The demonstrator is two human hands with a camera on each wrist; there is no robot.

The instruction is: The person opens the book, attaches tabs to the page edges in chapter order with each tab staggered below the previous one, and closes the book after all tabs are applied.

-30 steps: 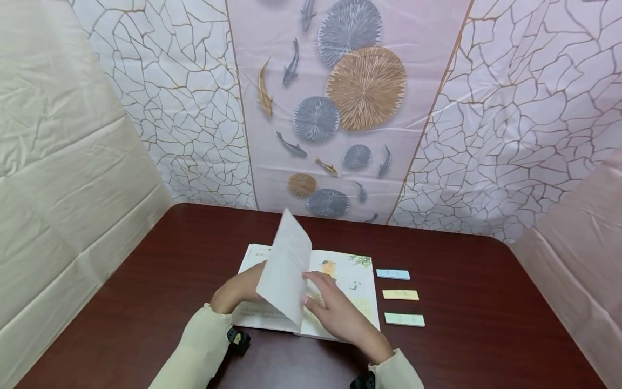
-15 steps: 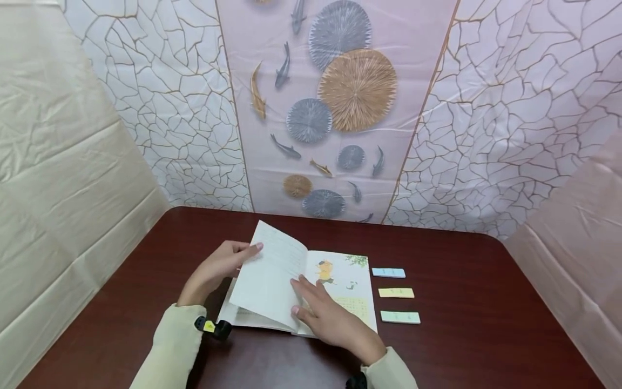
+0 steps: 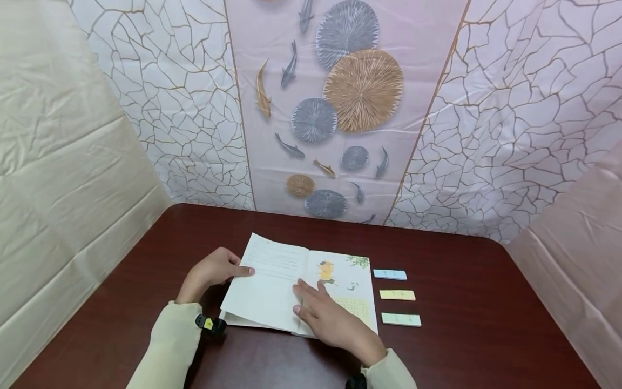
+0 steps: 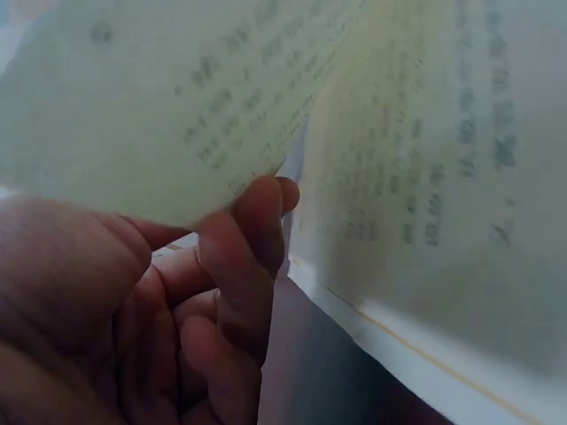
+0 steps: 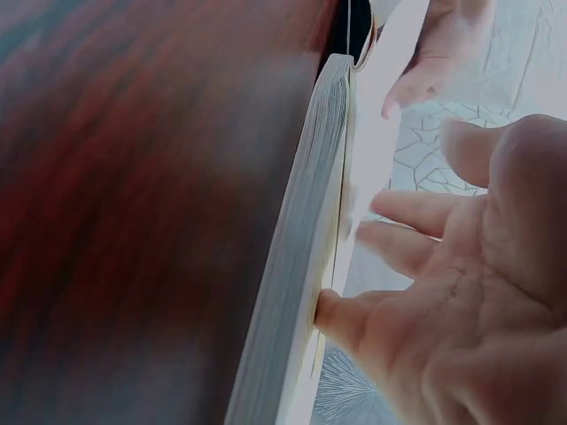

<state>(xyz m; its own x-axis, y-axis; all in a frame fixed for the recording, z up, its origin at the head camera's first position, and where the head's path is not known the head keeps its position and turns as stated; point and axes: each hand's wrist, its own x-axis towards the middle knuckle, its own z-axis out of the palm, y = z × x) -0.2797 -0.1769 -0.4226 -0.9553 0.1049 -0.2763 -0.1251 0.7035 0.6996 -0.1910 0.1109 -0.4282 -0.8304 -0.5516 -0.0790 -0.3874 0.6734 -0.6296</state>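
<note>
An open book (image 3: 349, 270) lies on the dark red table, with a picture of a yellow-clad figure on its right page. At its left edge my left hand (image 3: 216, 273) pinches a lifted page (image 3: 272, 286), thumb on top and fingers beneath. The left wrist view shows that page (image 4: 177, 115) bent up over the curled fingers (image 4: 239, 274), with printed text on the page below. My right hand (image 3: 332, 319) rests over the right page near the spine, fingers spread. In the right wrist view its fingertips touch the book (image 5: 306, 239) near the page edge.
Right of the book, three sticky-note-like strips lie in a column: a blue strip (image 3: 390, 274), a yellow strip (image 3: 397, 295) and a green strip (image 3: 400, 320). Patterned cloth (image 3: 359, 162) hangs behind the table (image 3: 461, 302), and beige cloth walls (image 3: 73, 216) flank it.
The page, upright at first, has swung left and down almost flat. My left hand came from behind it to its left edge. The right hand stayed near the spine.
</note>
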